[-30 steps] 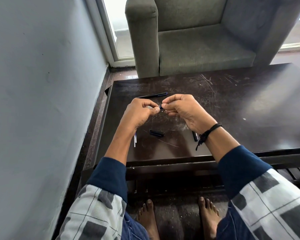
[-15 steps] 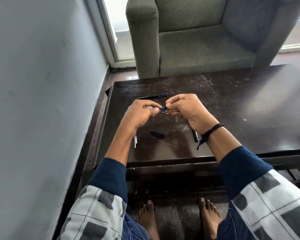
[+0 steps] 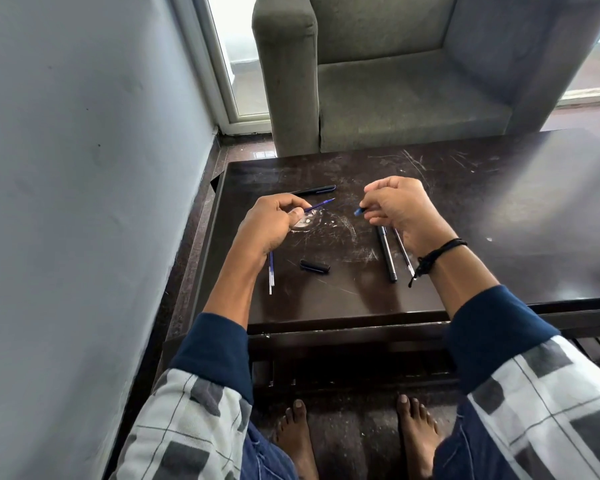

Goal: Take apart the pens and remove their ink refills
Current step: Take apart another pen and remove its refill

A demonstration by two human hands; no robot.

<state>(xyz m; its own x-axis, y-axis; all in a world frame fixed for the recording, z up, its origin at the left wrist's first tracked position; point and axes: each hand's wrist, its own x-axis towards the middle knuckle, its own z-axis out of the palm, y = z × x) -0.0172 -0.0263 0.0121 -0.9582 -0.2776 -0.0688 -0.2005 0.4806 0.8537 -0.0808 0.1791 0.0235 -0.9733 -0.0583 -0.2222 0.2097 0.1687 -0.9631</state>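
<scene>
My left hand (image 3: 271,225) pinches a thin blue ink refill (image 3: 321,204) whose tip points up and right, above the dark table (image 3: 361,299). A hand's width to the right, my right hand (image 3: 400,207) is closed on a small blue pen piece (image 3: 358,212). A whole black pen (image 3: 314,190) lies behind my left hand. A black cap (image 3: 314,266) lies between my forearms. Two loose refills (image 3: 271,275) lie under my left wrist. A black pen barrel (image 3: 387,252) and a thin tube (image 3: 403,251) lie beside my right wrist.
A grey wall (image 3: 84,168) runs close along the table's left side. A grey armchair (image 3: 395,74) stands right behind the table's far edge. The table's right half (image 3: 516,220) is scratched. My bare feet (image 3: 354,441) rest on the floor under the near edge.
My hands were together on one pen; they have pulled apart, the refill staying in my left hand and the blue piece in my right. The barrel and tube near my right wrist show more.
</scene>
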